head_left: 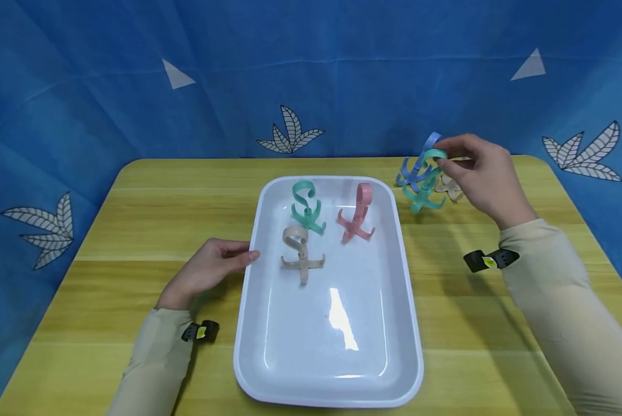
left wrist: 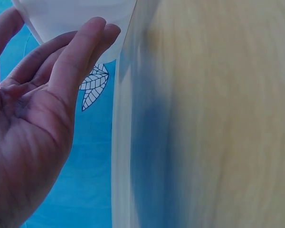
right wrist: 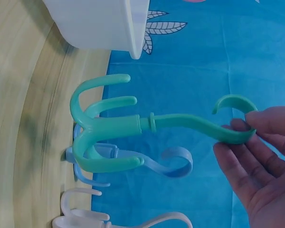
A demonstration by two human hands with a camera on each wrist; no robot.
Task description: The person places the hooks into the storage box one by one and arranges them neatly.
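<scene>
The white tray (head_left: 269, 346) lies on the table (head_left: 134, 231), holding a green hook (head_left: 307, 209), a pink hook (head_left: 358, 218) and a beige hook (head_left: 300, 254). The left hand (head_left: 207, 268) rests beside its left rim, fingers straight, tips touching the edge. Right of the tray, the right hand (right wrist: 261, 161) pinches the curved top of a teal hook (right wrist: 133, 130), lifted just above a blue hook (right wrist: 147, 164) and a white hook (right wrist: 85, 216).
</scene>
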